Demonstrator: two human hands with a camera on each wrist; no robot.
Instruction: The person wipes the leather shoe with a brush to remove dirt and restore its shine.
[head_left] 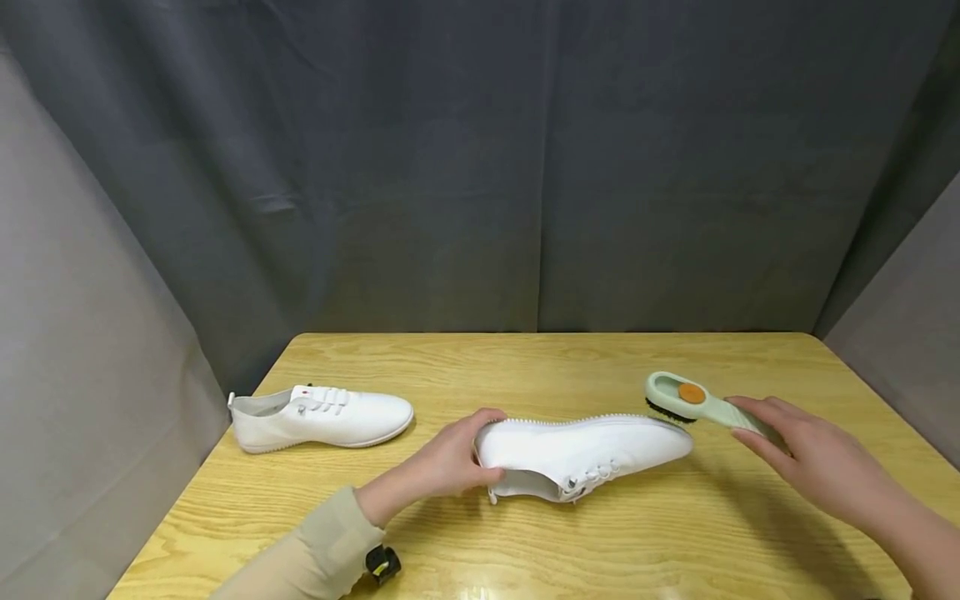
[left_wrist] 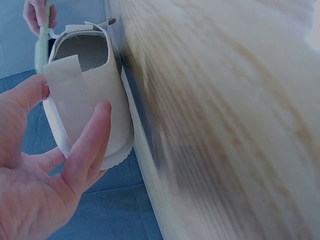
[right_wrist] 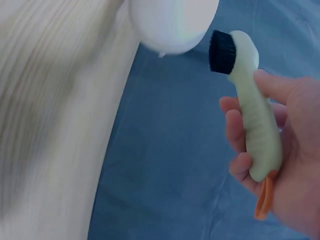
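Observation:
My left hand (head_left: 457, 457) grips the heel of a white lace-up shoe (head_left: 573, 450), which lies tipped on its side with the opening toward me and the toe to the right. In the left wrist view, the thumb and fingers (left_wrist: 95, 135) wrap round the shoe's heel (left_wrist: 117, 95). My right hand (head_left: 810, 454) holds a pale green shoe brush (head_left: 712, 408) by its handle. Its dark bristles (right_wrist: 222, 52) face the shoe, and in the head view they are right at the sole's edge near the toe. An orange loop (right_wrist: 265, 197) hangs from the handle's end.
A second white shoe (head_left: 322, 418) stands upright at the left of the wooden table (head_left: 480, 379), toe to the right. Dark grey curtains (head_left: 420, 167) hang behind the table, with paler cloth (head_left: 82, 350) at the left side. A small black device (head_left: 382, 564) sits at my left sleeve.

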